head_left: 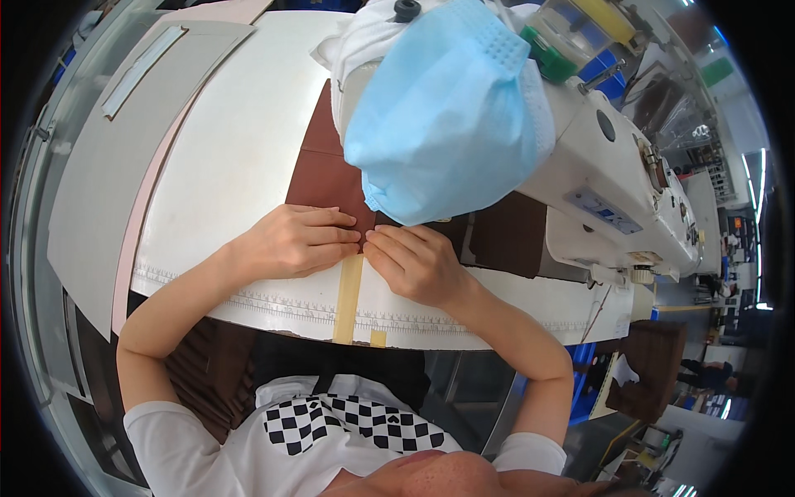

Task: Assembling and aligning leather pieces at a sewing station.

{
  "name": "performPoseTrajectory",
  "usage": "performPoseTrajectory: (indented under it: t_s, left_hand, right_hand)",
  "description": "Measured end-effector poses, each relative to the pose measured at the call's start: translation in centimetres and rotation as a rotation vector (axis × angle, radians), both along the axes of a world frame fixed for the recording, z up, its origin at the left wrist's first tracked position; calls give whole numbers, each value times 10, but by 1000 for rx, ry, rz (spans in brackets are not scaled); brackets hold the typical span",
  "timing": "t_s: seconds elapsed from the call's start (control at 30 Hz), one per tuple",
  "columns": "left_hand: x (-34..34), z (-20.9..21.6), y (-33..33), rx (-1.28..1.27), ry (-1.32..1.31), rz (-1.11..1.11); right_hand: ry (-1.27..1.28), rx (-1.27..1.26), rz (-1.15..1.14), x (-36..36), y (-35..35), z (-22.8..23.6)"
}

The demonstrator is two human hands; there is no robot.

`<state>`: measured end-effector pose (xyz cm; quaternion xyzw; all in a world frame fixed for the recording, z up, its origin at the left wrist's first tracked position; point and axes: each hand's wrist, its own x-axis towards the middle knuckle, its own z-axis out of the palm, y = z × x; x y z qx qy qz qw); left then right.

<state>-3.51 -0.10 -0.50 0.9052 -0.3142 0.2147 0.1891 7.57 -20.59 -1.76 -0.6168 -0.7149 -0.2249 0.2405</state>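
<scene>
A flat reddish-brown sheet, leather-like (319, 178), lies on the white sewing table under both my hands. My left hand (302, 240) rests on its near part, fingers curled together with the tips at its edge. Close beside it, my right hand (414, 261) has its fingers bunched, gripping the same sheet's near right edge. The fingertips of the two hands almost meet. A sewing machine (571, 157) stands just beyond my right hand. Its needle area is hidden behind a light blue face mask (447, 116) hanging over the machine head.
A yellow tape strip (348, 298) crosses the ruler scale (248, 301) along the table's front edge. A dark brown piece (507, 234) lies by the machine. Grey board (124, 166) extends at left, with a pale strip (145, 70) on it. A brown chair (650, 364) stands at right.
</scene>
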Motion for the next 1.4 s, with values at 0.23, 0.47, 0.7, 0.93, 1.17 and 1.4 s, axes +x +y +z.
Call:
performPoseTrajectory:
  t_s: [0.23, 0.47, 0.7, 0.93, 1.17, 1.4]
  left_hand:
    - [18, 0, 6, 9, -38, 2]
    - [39, 7, 17, 59, -79, 41]
    - [54, -8, 31, 50, -76, 19]
    - [59, -9, 33, -22, -100, 81]
    - [61, -8, 31, 19, -9, 196]
    - [61, -24, 53, -110, 302, 440]
  right_hand:
    - [30, 42, -102, 9, 7, -2]
    - [136, -119, -192, 20, 4, -4]
    - [175, -211, -256, 31, 3, -11]
    - [126, -111, -260, 22, -2, 0]
    - [377, -173, -775, 43, -76, 34]
    - [573, -268, -889, 68, -118, 23]
